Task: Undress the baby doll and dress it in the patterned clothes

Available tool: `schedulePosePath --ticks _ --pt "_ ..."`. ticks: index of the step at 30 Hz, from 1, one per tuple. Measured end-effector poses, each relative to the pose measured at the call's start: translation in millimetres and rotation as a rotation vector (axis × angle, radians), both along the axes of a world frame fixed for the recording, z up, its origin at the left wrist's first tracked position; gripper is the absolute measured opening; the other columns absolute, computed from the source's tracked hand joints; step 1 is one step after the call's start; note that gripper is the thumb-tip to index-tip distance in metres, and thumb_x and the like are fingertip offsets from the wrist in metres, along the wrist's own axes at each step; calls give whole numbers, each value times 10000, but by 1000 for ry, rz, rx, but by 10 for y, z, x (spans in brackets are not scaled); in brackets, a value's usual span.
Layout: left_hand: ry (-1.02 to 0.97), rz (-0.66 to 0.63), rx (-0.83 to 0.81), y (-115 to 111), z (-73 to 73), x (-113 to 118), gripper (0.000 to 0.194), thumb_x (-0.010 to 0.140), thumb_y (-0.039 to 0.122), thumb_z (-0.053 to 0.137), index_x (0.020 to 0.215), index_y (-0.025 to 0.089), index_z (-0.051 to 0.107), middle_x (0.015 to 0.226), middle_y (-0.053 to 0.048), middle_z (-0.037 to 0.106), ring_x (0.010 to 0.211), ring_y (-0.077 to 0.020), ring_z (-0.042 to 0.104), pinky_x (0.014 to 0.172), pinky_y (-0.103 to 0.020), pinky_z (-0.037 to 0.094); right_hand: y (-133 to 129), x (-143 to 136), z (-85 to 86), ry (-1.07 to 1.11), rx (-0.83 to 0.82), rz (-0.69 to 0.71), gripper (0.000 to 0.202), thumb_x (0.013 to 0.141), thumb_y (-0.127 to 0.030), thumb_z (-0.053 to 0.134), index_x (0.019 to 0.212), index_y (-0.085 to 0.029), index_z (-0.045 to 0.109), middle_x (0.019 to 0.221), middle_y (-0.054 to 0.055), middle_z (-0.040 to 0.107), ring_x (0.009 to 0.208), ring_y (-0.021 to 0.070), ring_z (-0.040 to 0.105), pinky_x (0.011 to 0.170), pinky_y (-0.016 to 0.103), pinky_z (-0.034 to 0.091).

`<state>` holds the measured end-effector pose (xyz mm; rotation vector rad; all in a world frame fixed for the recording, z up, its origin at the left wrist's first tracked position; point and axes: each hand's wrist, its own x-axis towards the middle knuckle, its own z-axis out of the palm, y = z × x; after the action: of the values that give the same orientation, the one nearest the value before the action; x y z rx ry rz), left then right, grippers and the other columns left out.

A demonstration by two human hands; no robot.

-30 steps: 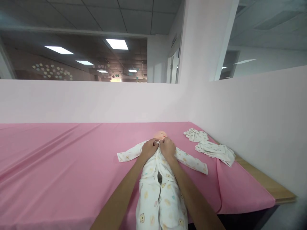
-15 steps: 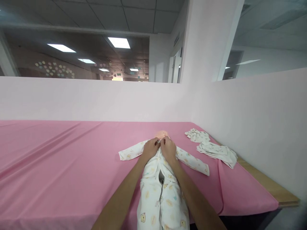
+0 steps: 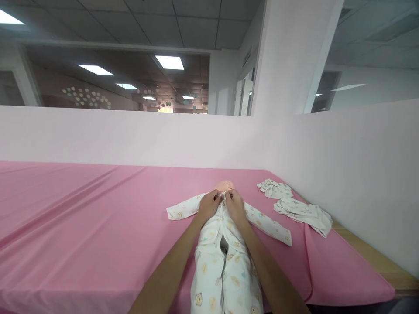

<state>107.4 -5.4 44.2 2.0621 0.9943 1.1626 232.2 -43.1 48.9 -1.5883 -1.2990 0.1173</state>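
A baby doll [image 3: 225, 186] lies on its back, head away from me, its face partly hidden by my hands. It wears a white romper [image 3: 233, 272] printed with small bears, the sleeves spread out to both sides. At the neckline my left hand [image 3: 210, 204] pinches the left edge of the front opening. My right hand [image 3: 235, 205] pinches the fabric on the other side of the collar, close to the left one. A dark gap shows between the romper's legs. Whatever fastener is between the fingertips is too small to make out.
A pink sheet [image 3: 98, 226] covers the table, with folds at the left. Two crumpled white printed garments [image 3: 304, 211] lie at the right beside the wall. A bare wooden edge [image 3: 373, 257] shows at the right. A low white wall [image 3: 147, 137] with windows stands behind.
The view has shifted slightly, so everything sits a little farther right. Both hands stay at the collar, with the fingertips slightly farther apart.
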Motion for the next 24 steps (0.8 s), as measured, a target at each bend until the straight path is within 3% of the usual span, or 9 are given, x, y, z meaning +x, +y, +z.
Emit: schedulePosePath --ticks 2,7,12,15,19,24 --pt "-46 -20 -14 6 -10 -7 210 895 390 497 913 233 635 689 48 601 663 -129 530 660 -228 378 -13 8 2 35 10 10 266 874 -339 366 769 -203 569 775 17 649 729 181 581 653 273 390" --pt "-98 -28 -49 20 -31 -7 191 890 359 491 904 227 630 671 46 586 641 -126 522 637 -226 382 -112 -14 5 81 28 -3 363 836 -440 485 1056 -166 575 979 73 677 851 204 621 731 292 435" --pt "-144 -11 -59 77 -73 -1 182 858 318 530 961 214 639 717 30 607 694 -136 556 683 -240 409 -291 -116 -4 -182 -39 -33 190 796 -382 571 805 -197 612 939 55 679 928 227 597 803 319 392" --pt "-153 -31 -82 106 -93 -3 197 855 321 535 972 203 641 721 27 615 699 -136 567 703 -244 422 -356 -166 -6 -284 -73 -59 164 775 -358 607 808 -200 633 969 52 684 990 247 573 836 338 366" --pt "-126 -16 -109 96 -86 -6 225 853 301 538 1034 199 624 710 34 605 698 -132 571 700 -240 424 -363 -159 -23 -288 -62 -75 93 785 -250 561 789 -200 640 929 40 693 945 224 577 795 316 355" --pt "-93 12 -86 15 -48 -28 269 841 259 549 1105 222 586 702 52 568 696 -125 559 676 -229 412 -358 -125 -43 -250 -40 -77 183 825 -230 496 677 -195 600 807 30 682 804 183 581 710 283 341"
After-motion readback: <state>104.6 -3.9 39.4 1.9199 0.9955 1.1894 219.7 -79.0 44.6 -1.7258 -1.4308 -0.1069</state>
